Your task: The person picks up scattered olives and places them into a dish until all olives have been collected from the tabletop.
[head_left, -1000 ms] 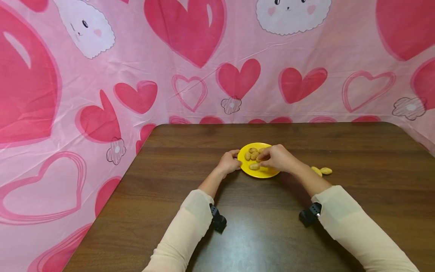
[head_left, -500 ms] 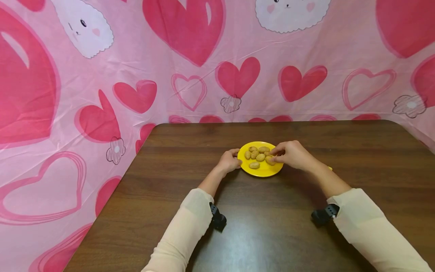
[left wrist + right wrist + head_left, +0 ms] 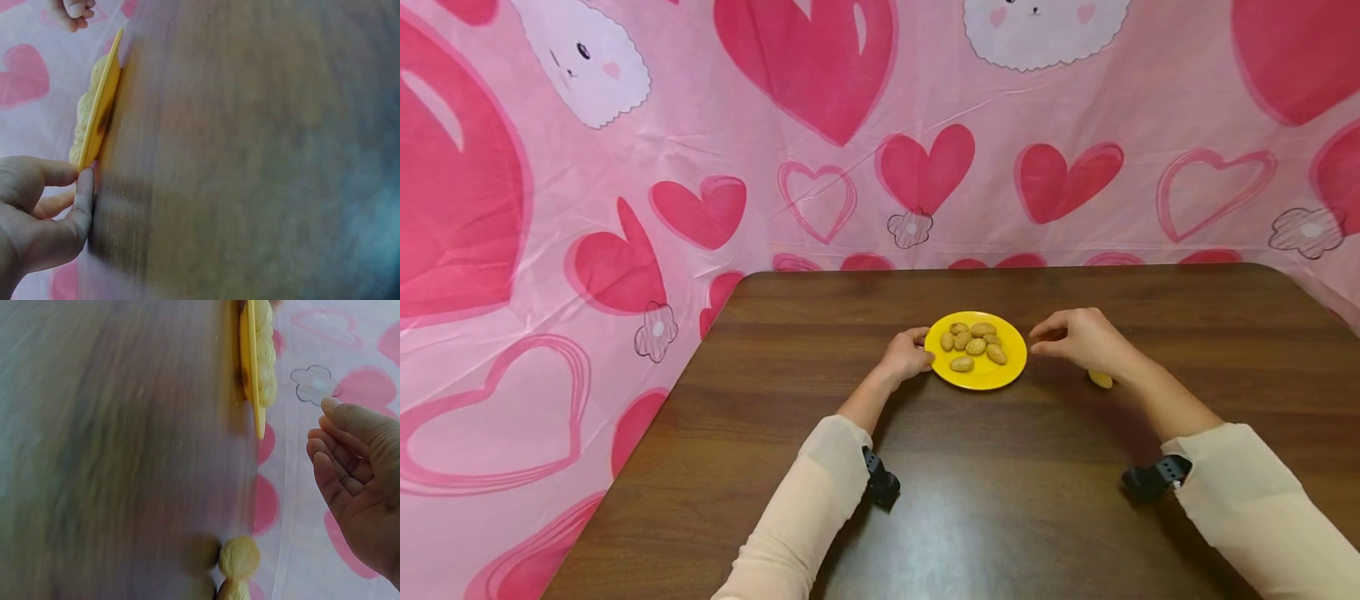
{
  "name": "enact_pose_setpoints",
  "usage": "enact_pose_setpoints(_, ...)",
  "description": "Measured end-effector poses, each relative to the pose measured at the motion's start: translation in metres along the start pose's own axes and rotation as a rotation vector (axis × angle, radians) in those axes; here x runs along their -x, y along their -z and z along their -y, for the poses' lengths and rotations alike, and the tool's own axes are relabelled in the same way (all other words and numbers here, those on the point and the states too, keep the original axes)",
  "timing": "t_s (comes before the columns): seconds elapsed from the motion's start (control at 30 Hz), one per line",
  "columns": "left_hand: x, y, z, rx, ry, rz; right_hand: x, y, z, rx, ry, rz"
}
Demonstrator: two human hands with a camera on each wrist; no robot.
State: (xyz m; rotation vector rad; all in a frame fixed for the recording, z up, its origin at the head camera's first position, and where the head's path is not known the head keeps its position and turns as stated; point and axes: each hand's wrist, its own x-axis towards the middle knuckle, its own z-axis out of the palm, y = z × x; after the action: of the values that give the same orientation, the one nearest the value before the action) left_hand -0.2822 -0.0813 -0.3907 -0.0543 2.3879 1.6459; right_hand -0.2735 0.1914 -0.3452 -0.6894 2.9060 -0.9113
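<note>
A round yellow plate [image 3: 985, 379] holds several small tan ovals [image 3: 975, 347] with textured surfaces, like nuts in their shells. My left hand [image 3: 904, 358] pinches the plate's left rim between thumb and fingers; the left wrist view shows this grip on the rim [image 3: 116, 50] side-on. Just right of the plate is my right hand [image 3: 1084, 337], its fingers loosely bent and holding nothing. Behind that hand, another yellowish oval [image 3: 1101, 379] lies on the table, partly covered by the wrist. Two such ovals, one a rounded one [image 3: 239, 557], show low in the right wrist view.
The dark wooden table [image 3: 1000, 500] spans the area around both arms. A pink cloth [image 3: 842, 200] printed with hearts hangs behind its far edge and along the left side. Black wrist cameras, one on the left [image 3: 882, 485] and one on the right [image 3: 1150, 480], sit at the sleeves.
My right hand let go of an oval at the plate's right side and drew away to the right, off the plate. The left hand and the plate stayed in place.
</note>
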Motion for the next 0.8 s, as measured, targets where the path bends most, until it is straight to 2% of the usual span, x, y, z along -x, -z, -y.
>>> enact_pose_setpoints(0.47,0.001,0.000,0.000,-0.010,-0.002,-0.004,0.021,0.012,-0.022,0.091,-0.020,-0.025)
enact_pose_setpoints(0.63,0.000,0.000,0.000,-0.023,-0.003,-0.006,0.028,0.016,-0.028,0.083,-0.040,-0.019)
enact_pose_setpoints(0.8,-0.001,0.000,0.001,-0.028,-0.008,-0.007,0.036,0.021,-0.034,0.111,-0.035,-0.050)
